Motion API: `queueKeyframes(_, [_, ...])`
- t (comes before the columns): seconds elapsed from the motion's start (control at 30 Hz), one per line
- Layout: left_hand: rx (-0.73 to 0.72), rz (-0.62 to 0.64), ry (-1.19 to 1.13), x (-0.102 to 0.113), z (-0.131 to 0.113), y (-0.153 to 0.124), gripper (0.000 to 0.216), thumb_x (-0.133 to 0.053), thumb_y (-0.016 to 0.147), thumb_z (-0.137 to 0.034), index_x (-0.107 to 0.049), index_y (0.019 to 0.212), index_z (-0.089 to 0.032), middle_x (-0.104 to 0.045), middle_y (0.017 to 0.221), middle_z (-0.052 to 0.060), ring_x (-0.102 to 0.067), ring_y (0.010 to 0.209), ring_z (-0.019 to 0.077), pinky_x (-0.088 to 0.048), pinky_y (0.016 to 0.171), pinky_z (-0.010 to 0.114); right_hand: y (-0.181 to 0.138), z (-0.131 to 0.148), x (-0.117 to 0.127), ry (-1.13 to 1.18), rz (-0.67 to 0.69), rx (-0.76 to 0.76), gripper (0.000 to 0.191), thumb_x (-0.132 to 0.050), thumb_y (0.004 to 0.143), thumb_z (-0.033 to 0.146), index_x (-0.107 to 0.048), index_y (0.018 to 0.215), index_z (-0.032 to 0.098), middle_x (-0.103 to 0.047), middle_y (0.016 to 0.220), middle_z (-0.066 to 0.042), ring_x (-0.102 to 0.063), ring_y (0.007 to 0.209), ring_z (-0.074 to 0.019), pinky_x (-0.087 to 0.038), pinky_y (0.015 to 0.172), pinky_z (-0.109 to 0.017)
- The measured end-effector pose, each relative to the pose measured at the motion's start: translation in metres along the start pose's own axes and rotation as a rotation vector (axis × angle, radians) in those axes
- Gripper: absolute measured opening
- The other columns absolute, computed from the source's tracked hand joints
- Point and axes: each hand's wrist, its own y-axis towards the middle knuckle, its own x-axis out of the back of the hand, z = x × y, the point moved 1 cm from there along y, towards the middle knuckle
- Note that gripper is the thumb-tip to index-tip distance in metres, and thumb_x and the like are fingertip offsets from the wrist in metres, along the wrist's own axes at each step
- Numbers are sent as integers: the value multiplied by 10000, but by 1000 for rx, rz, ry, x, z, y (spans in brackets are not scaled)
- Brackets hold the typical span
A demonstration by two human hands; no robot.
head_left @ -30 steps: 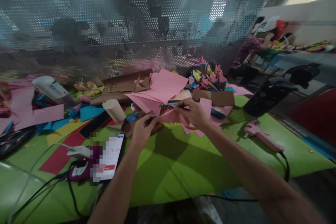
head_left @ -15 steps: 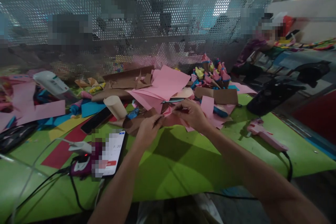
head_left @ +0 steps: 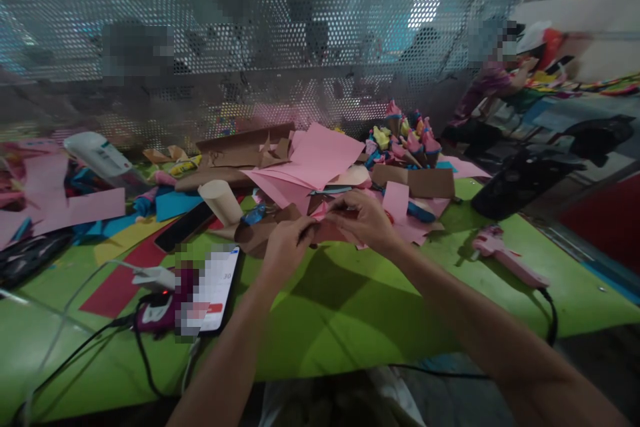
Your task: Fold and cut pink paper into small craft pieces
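Note:
Between my two hands is a small folded piece of pink paper (head_left: 320,211), held up just above the green table. My left hand (head_left: 290,240) pinches its left side with the fingers closed. On the other side my right hand (head_left: 363,219) grips it between thumb and fingers. Fingers cover much of the piece, so its full shape is hidden. Just behind the hands lies a stack of pink sheets (head_left: 320,157). Brown paper (head_left: 260,230) is spread to the left of my left hand, beside a cardboard tube (head_left: 220,203).
A pink glue gun (head_left: 510,257) lies at the right on the green table (head_left: 350,333). Paper cones (head_left: 407,137) cluster at the back right. A lit phone (head_left: 220,287) and a power strip (head_left: 155,317) with cables sit at the left. Another person (head_left: 490,83) is beyond, at the right.
Both hands have drawn slightly closer together around the pink paper, and the left hand has shifted a little to the right. The objects on the table look unchanged.

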Motion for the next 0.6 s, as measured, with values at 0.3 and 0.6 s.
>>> queueKeyframes(0.3, [-28,-3,38,-1,1,-2,223,-541,883,-220,-720,1017,-222,-750,903,76,-654,826,230,-441,747,300,2,0,-1,145,134,-138,88,-747,740,283,-748,771,201,-735,757,-31,-676,727,-189,-514,656,-283])
queueKeyframes(0.6, [-31,28,100,-2,-1,-1,238,-515,894,-233,-720,1014,-220,-748,867,76,-651,775,220,-425,695,284,0,1,-3,79,148,-91,76,-720,774,273,-756,803,212,-745,788,-37,-670,737,-178,-494,650,-268])
